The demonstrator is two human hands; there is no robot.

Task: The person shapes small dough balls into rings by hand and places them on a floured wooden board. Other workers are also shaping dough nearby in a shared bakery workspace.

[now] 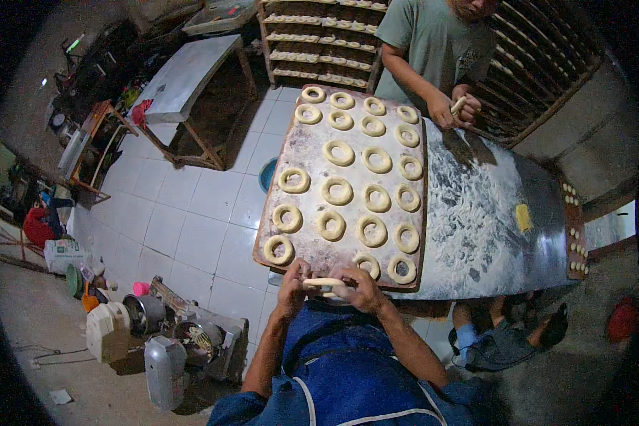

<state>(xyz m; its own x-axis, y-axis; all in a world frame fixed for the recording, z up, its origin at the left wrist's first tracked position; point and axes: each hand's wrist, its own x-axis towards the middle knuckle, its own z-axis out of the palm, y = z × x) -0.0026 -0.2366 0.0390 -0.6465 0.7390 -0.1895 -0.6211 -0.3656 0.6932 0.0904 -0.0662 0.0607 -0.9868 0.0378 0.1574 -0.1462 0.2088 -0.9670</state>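
Both my hands stretch a pale dough ring [324,282] between them, just in front of the near edge of a floured wooden board [311,148]. My left hand [295,281] has its fingers closed round the left end of the ring. At the other end, my right hand [363,290] grips it too, slightly blurred. Rows of shaped dough rings lie flat on the board; one ring [367,265] sits right beyond my right hand and is partly hidden by it. Another ring [278,250] lies at the board's near left corner.
Right of the board spreads a flour-dusted metal table [468,220] with a yellow scraper-like piece [523,217]. Across it a co-worker's hands [456,108] hold dough. Racks of dough rings [323,39] stand behind. Mixers [167,369] and pots are on the floor at left; someone sits low at right.
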